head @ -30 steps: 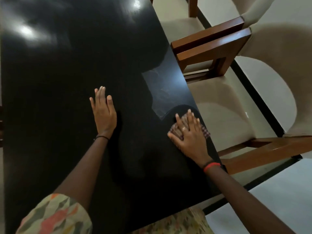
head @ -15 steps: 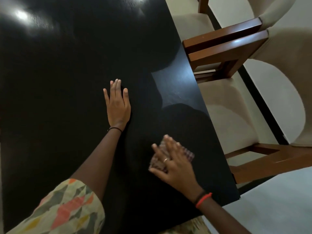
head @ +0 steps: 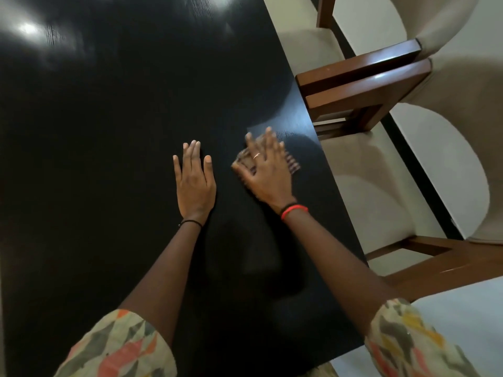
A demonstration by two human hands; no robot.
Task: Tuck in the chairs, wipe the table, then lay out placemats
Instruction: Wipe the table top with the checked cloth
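A glossy black table (head: 109,131) fills most of the view. My left hand (head: 194,183) lies flat on it, palm down, fingers together, holding nothing. Just to its right, my right hand (head: 268,174) presses a small checked cloth (head: 292,163) flat against the tabletop, close to the table's right edge. Only the cloth's edges show around the blurred fingers. Two beige upholstered chairs with brown wooden arms stand along the right side: the near chair (head: 381,186) and the far chair (head: 362,63), both seats partly under the table edge.
The table's right edge (head: 326,164) runs diagonally from top centre to bottom right. Pale floor (head: 462,314) with a dark stripe lies beyond the chairs. Light reflections glare at the table's far left.
My right hand slid the cloth from the near right part of the table forward and up, ending beside my left hand. The left hand stayed flat on the table.
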